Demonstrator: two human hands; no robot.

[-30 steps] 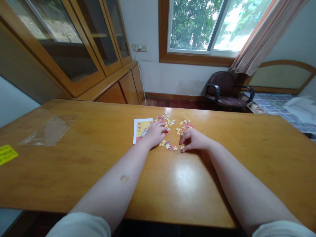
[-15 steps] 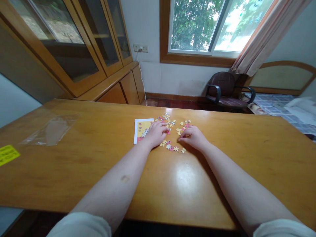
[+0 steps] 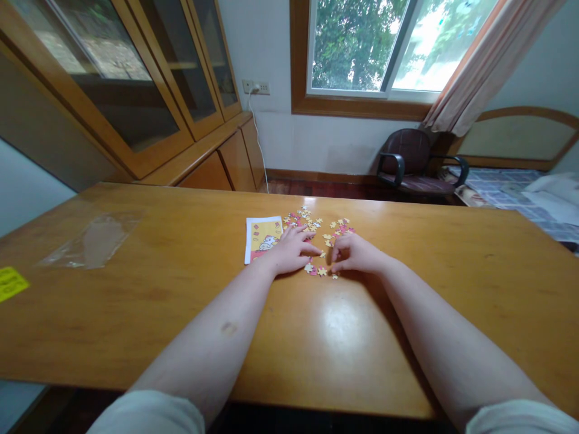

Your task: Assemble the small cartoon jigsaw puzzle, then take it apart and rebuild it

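Loose jigsaw puzzle pieces (image 3: 311, 220) in yellow, pink and white lie on the wooden table. My left hand (image 3: 293, 248) rests palm down with its fingers spread over some of them. Its thumb reaches a yellow puzzle piece (image 3: 322, 254). Opposite it, my right hand (image 3: 355, 253) is bent, fingertips down and a little apart, just above a small puzzle piece (image 3: 335, 276); nothing shows between them. Pink and yellow pieces (image 3: 342, 226) lie behind the right hand. A picture card (image 3: 257, 231) with a white cartoon figure lies partly under my left wrist.
On the left of the table (image 3: 181, 289) lie a clear plastic bag (image 3: 102, 240) and a yellow label (image 3: 12, 284). A glass-door cabinet (image 3: 187, 147) stands beyond the left end. Behind are a window, an armchair (image 3: 407, 160) and a bed (image 3: 506, 187).
My left hand has shifted slightly right, its fingers stretched further out toward a yellow piece. My right hand has moved nearer to me, down toward the front pieces.
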